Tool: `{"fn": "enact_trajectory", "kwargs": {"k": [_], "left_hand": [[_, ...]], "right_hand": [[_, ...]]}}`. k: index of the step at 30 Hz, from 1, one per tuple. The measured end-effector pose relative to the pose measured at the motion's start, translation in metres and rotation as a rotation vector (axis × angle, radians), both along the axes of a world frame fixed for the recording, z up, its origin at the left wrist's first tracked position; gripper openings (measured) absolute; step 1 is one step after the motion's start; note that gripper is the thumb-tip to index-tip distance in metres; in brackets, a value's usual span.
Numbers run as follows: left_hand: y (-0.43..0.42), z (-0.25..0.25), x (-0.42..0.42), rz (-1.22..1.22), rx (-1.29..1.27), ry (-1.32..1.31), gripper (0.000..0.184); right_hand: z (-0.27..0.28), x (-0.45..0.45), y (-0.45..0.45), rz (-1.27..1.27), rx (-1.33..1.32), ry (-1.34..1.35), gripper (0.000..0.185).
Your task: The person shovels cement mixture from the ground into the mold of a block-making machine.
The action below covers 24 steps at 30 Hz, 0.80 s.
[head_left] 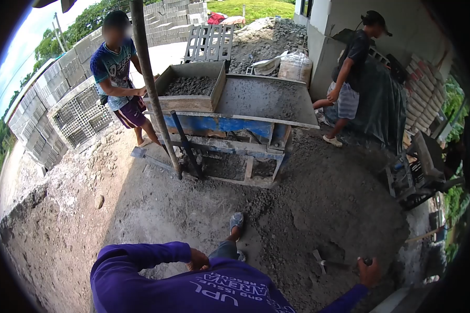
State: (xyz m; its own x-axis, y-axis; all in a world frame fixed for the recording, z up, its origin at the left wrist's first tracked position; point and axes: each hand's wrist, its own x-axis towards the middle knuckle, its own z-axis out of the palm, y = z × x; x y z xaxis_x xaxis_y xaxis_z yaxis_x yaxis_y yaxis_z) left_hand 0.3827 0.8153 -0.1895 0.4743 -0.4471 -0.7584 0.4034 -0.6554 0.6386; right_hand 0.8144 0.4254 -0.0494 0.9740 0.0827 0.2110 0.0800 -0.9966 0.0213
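My left hand [197, 259] is closed in front of my purple shirt [193, 292], beside my leg. Whatever its curled fingers hold, if anything, is hidden. Out to the right, my right hand [369, 272] is wrapped round the dark grip of a tool. The tool's grey, cross-shaped metal end [321, 262] lies over the dark gravelly mix [308, 235]; I cannot make out its exact kind. One of my feet, in a grey shoe [236, 220], stands on the mix-covered ground.
Ahead stands a blue-framed work table [235, 124] bearing a box of gravel mix [214, 96]. A person [115, 68] holds the box; another person [350, 73] walks at right. A leaning pole [154, 94], stacked blocks [83, 57] and a metal block mould [420, 161] stand around.
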Motion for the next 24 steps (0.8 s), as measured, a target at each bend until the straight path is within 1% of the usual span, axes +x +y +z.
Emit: {"fn": "enact_trajectory", "kwargs": {"k": [1, 3, 6, 9, 12, 13, 14, 15, 17, 21, 23, 24], "left_hand": [[0.001, -0.001, -0.001, -0.001, -0.001, 0.000, 0.038], [0.001, 0.028, 0.006, -0.070, 0.084, -0.094, 0.037], [0.004, 0.019, 0.002, -0.079, 0.055, -0.136, 0.037], [0.007, 0.026, 0.005, -0.072, 0.069, -0.117, 0.037], [0.010, 0.018, 0.002, -0.075, 0.059, -0.113, 0.037], [0.011, 0.016, 0.001, -0.075, 0.058, -0.111, 0.037], [0.013, 0.027, 0.004, -0.060, 0.063, -0.108, 0.037], [0.015, 0.032, 0.006, -0.047, 0.068, -0.105, 0.037], [0.017, 0.026, 0.009, -0.059, 0.069, -0.107, 0.038], [0.026, 0.028, 0.021, -0.097, 0.107, -0.075, 0.040], [0.031, 0.031, 0.032, -0.111, 0.129, -0.072, 0.041], [0.035, 0.032, 0.036, -0.125, 0.149, -0.065, 0.042]], "right_hand": [[-0.001, 0.000, -0.001, 0.037, 0.009, -0.009, 0.036], [0.004, -0.003, 0.003, 0.073, 0.017, -0.019, 0.037], [0.011, -0.010, 0.011, 0.064, 0.034, -0.003, 0.037], [0.008, -0.012, 0.014, 0.082, 0.008, -0.045, 0.038], [0.015, -0.017, 0.023, 0.079, 0.019, -0.022, 0.038], [0.016, -0.017, 0.025, 0.042, 0.057, 0.065, 0.043], [0.017, -0.016, 0.026, 0.004, 0.095, 0.152, 0.048], [0.014, -0.016, 0.026, 0.003, 0.093, 0.153, 0.048], [0.007, -0.015, 0.024, 0.068, 0.029, 0.062, 0.038], [0.006, -0.019, 0.027, 0.071, 0.067, 0.068, 0.038], [0.013, -0.022, 0.035, -0.007, 0.088, 0.161, 0.051], [0.012, -0.021, 0.036, -0.010, 0.089, 0.160, 0.051]]}}
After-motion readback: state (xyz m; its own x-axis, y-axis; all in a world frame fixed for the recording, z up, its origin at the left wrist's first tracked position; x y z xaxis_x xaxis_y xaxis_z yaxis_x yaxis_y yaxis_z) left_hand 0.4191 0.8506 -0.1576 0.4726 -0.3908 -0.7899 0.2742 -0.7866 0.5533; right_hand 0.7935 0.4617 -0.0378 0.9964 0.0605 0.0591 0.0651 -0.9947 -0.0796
